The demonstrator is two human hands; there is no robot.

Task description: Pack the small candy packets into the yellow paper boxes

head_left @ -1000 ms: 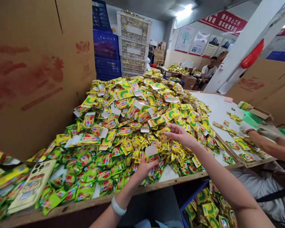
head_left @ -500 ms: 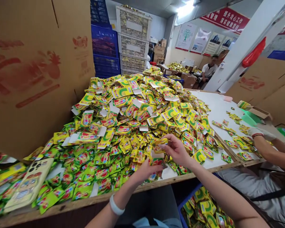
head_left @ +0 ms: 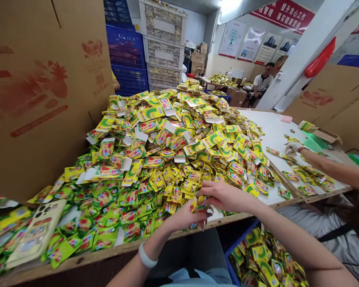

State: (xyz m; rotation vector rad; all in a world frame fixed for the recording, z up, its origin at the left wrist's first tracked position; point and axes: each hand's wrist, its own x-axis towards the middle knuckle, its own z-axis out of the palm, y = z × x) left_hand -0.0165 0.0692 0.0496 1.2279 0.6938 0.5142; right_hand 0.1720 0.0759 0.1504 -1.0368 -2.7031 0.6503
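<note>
A yellow and red packet box [head_left: 193,205] is in my left hand [head_left: 185,216], whose fingers are wrapped round it near the table's front edge. My right hand [head_left: 218,194] is closed over the top of that box from the right; what its fingers pinch there is hidden. Behind both hands rises a large heap of yellow boxes [head_left: 167,139]. Small yellow sachets [head_left: 175,194] lie just beyond my fingers, and green sachets [head_left: 104,199] spread to the left.
A phone [head_left: 37,231] lies at the left front. A large carton [head_left: 48,99] stands behind it. Below the table edge is a blue crate of packets [head_left: 231,263]. At the right, a co-worker's gloved hand [head_left: 291,148] is over sachets. Stacked crates [head_left: 164,54] stand behind.
My right hand has come down onto the box in my left hand, with the yellow packet it held above now out of sight. The co-worker's hand has moved left and farther back.
</note>
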